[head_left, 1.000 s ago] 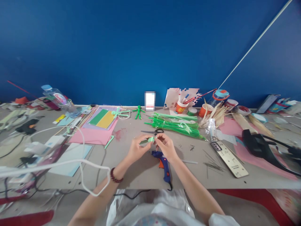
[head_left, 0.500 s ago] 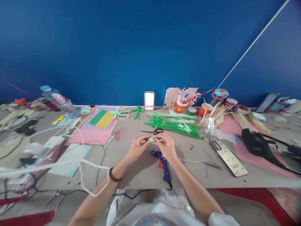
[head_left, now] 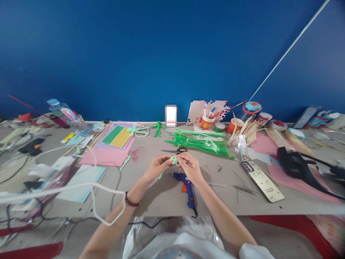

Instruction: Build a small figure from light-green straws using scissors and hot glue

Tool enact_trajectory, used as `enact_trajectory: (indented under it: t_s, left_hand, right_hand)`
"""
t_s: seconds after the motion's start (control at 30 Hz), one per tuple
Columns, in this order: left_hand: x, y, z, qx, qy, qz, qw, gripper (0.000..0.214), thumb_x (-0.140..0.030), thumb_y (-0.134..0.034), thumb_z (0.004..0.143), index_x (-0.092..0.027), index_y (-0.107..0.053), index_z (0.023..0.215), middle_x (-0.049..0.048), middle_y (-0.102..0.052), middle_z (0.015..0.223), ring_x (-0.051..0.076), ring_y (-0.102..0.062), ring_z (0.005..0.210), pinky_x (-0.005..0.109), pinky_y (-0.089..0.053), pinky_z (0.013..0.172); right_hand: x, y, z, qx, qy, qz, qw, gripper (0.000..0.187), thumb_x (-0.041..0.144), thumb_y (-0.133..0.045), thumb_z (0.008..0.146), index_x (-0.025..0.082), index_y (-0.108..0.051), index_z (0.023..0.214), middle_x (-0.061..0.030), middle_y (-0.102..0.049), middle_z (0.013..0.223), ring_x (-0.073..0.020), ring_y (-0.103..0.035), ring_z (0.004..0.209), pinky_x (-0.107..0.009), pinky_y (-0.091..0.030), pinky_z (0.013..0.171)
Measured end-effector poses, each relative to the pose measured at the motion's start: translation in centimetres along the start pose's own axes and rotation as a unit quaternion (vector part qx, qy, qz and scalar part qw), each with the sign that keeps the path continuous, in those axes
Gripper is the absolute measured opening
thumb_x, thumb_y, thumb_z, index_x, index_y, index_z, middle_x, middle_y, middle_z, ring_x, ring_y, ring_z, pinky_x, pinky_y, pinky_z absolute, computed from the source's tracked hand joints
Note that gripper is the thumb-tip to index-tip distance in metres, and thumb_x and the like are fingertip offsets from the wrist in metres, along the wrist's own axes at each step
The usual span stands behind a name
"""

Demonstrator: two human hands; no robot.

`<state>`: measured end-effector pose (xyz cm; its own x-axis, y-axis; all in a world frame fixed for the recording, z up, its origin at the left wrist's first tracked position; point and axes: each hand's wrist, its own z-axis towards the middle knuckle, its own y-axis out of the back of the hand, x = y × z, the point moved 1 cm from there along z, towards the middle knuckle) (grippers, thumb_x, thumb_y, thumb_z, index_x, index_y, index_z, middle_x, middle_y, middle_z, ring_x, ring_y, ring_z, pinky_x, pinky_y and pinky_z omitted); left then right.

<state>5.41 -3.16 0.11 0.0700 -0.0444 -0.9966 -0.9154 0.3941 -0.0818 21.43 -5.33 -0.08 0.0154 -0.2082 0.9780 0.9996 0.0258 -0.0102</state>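
Between my two hands is a small bunched piece of light green pipe cleaner (head_left: 174,160). My left hand (head_left: 159,166) pinches it from the left, and a light green strand shows below that palm. The fingers of my right hand (head_left: 189,165) close on its right side. A blue hot glue gun (head_left: 185,185) lies just below my hands, its nozzle pointing left. Behind my fingertips are black-handled scissors (head_left: 181,150), partly covered. A bundle of green pipe cleaners (head_left: 201,143) in clear plastic lies beyond my right hand. A green pipe cleaner figure (head_left: 158,128) stands near the wall.
Left lie pink paper (head_left: 107,156), a pale blue sheet (head_left: 81,183) and a light green bent strip (head_left: 124,163). A white cable (head_left: 107,187) loops over my left forearm. On the right are a phone (head_left: 262,181), thin wires (head_left: 244,189) and a paper cup of pens (head_left: 206,123).
My hands have turned the light green piece slightly, so more of it shows between my fingers. A light green strand now shows below my left hand.
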Motion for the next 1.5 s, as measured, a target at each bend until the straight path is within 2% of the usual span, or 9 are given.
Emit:
enact_trajectory:
  t_s: [0.23,0.47,0.73,1.2,1.37,1.5]
  left_hand:
    - [0.4,0.2,0.0,-0.016,-0.016,0.052,0.998,0.032,-0.040,-0.064,0.074,-0.015,-0.067,0.094,0.0066,-0.070,0.090,0.015,-0.061,0.077,0.026,-0.049,0.071]
    - [-0.3,-0.1,-0.2,-0.023,-0.025,0.085,0.996,0.031,-0.040,-0.063,0.075,-0.015,-0.068,0.093,0.0063,-0.070,0.087,0.015,-0.061,0.075,0.025,-0.048,0.068]
    - [-0.3,-0.3,-0.3,0.017,-0.015,0.063,0.998,0.029,-0.039,-0.062,0.077,-0.015,-0.069,0.093,0.0062,-0.070,0.087,0.015,-0.060,0.077,0.025,-0.047,0.070]
    - [-0.4,-0.1,-0.3,0.049,0.032,-0.045,0.997,0.024,-0.037,-0.067,0.073,-0.015,-0.071,0.084,0.0038,-0.067,0.075,0.011,-0.056,0.066,0.023,-0.045,0.066]
    - [-0.2,0.0,-0.2,0.049,0.040,-0.060,0.996,0.025,-0.037,-0.068,0.073,-0.015,-0.071,0.084,0.0036,-0.067,0.074,0.010,-0.055,0.065,0.022,-0.044,0.066]
    - [-0.3,-0.1,-0.3,0.036,0.036,-0.048,0.998,0.027,-0.037,-0.068,0.072,-0.015,-0.070,0.087,0.0047,-0.068,0.078,0.011,-0.057,0.069,0.022,-0.044,0.067]
  right_hand:
    - [-0.1,0.1,0.3,-0.004,-0.072,0.074,0.995,0.022,0.037,-0.069,0.069,0.018,-0.068,0.080,-0.0024,-0.061,0.077,-0.0122,-0.054,0.063,-0.020,-0.046,0.046]
    - [0.0,-0.1,0.3,-0.020,-0.081,0.084,0.993,0.021,0.035,-0.071,0.066,0.018,-0.065,0.075,-0.0011,-0.059,0.071,-0.0124,-0.053,0.063,-0.020,-0.045,0.045]
    - [0.2,-0.1,0.2,0.042,-0.127,0.151,0.979,0.018,0.032,-0.069,0.068,0.018,-0.060,0.074,0.0023,-0.056,0.061,-0.0104,-0.052,0.057,-0.019,-0.043,0.045]
    - [-0.1,0.5,0.4,0.102,-0.104,0.140,0.979,0.018,0.033,-0.067,0.070,0.018,-0.061,0.077,0.0026,-0.053,0.061,-0.0097,-0.050,0.055,-0.020,-0.044,0.045]
    - [-0.3,0.4,0.4,0.088,-0.097,0.106,0.986,0.019,0.034,-0.067,0.070,0.018,-0.061,0.078,0.0024,-0.052,0.062,-0.0082,-0.048,0.051,-0.019,-0.043,0.043]
    - [-0.2,0.3,0.3,0.068,-0.079,0.075,0.992,0.019,0.035,-0.065,0.072,0.017,-0.063,0.080,-0.0004,-0.053,0.069,-0.0097,-0.050,0.058,-0.018,-0.045,0.045]
